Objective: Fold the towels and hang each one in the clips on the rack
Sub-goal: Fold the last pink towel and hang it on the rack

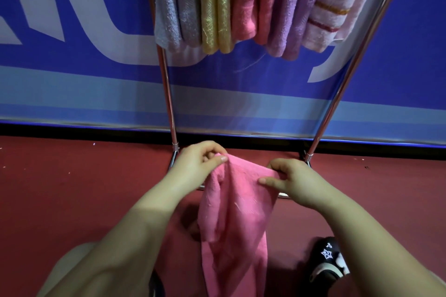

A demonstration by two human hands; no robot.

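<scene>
Red floor (72,200), blue banner behind rack (169,94). Left hand (198,164), right hand (292,181) each pinch pink towel (231,212) top edge, rest hanging. Fold step underway, I judge; next: halve, lift to clips.

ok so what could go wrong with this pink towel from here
The pink towel is held only by its top edge, left hand and right hand each pinching a corner, so a loose grip could drop it on the red floor. The rack already looks crowded with hanging towels, so finding room may be awkward.
</scene>
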